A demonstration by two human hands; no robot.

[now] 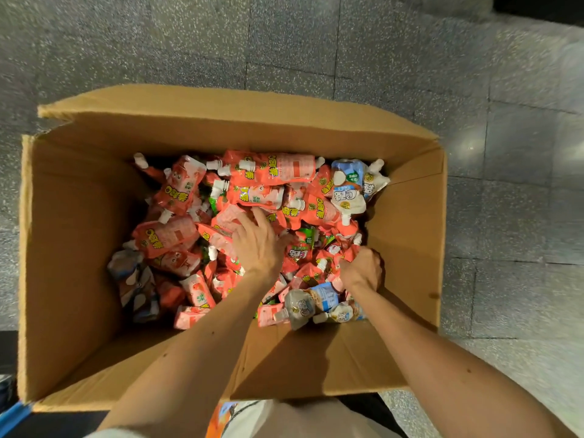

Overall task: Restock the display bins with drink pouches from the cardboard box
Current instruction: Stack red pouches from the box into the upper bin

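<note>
Red pouches [167,236], left hand [257,245] splayed, right-hand grip [361,269]

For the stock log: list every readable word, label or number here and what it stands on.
Red pouches: yellow characters, upside down, too blurred to read.
White-and-blue pouch: large lettering, unreadable.
Green pouch: blurred, unreadable.
Cardboard box: no print visible.
</note>
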